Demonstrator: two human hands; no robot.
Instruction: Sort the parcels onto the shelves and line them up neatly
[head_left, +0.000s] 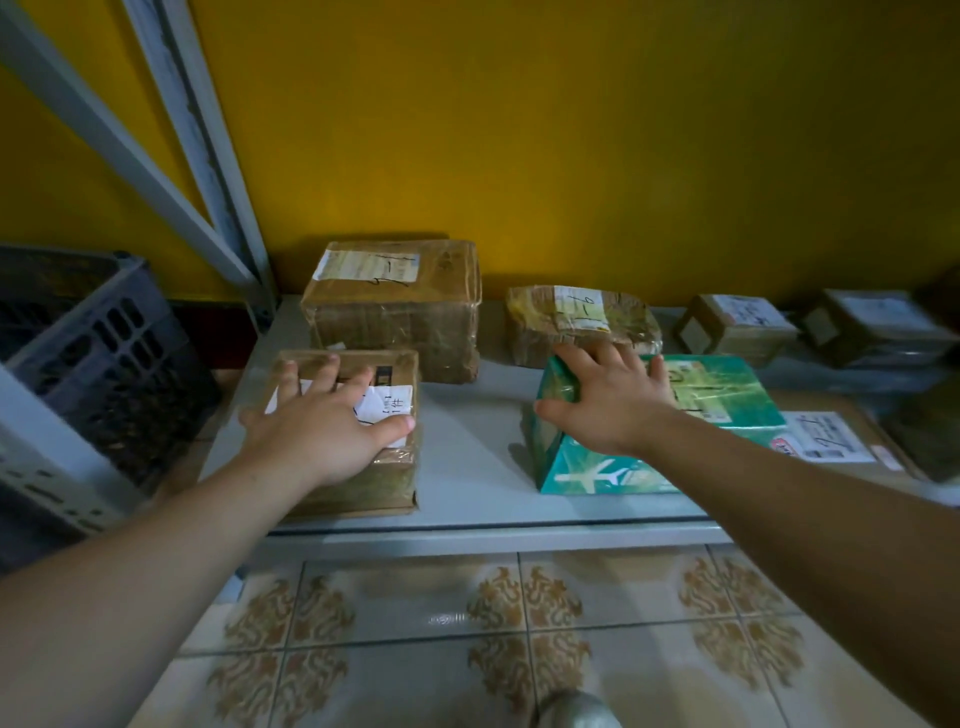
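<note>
While both bare arms reach forward over the patterned tiled floor (405, 603), the left hand (322, 421) lies flat on top of a small brown box (374, 486) at the front left of the low pale shelf (478, 441). Its grip is released, with the fingers spread straight across the white label and the thumb out toward the box's right edge. The right hand (613, 400) rests on the left end of a green box (727, 395) printed with a white aeroplane, which sits near the shelf's front edge, well apart from the small brown box. This grip is also released: the fingers are fanned over the top toward the far edge and the thumb lies along the near left corner. Behind the small brown box stands a larger taped brown box (395, 312) against the yellow wall (571, 130). Behind the green box lies a crumpled taped parcel (576, 322), just beyond the fingertips. Further right along the shelf are two small cartons (737, 322) and (872, 322), and a flat brown parcel (831, 436) with a handwritten label lies just beside the green box. A dark slatted crate (104, 353) stands to the left of the shelf, beside a grey metal upright (208, 156).
</note>
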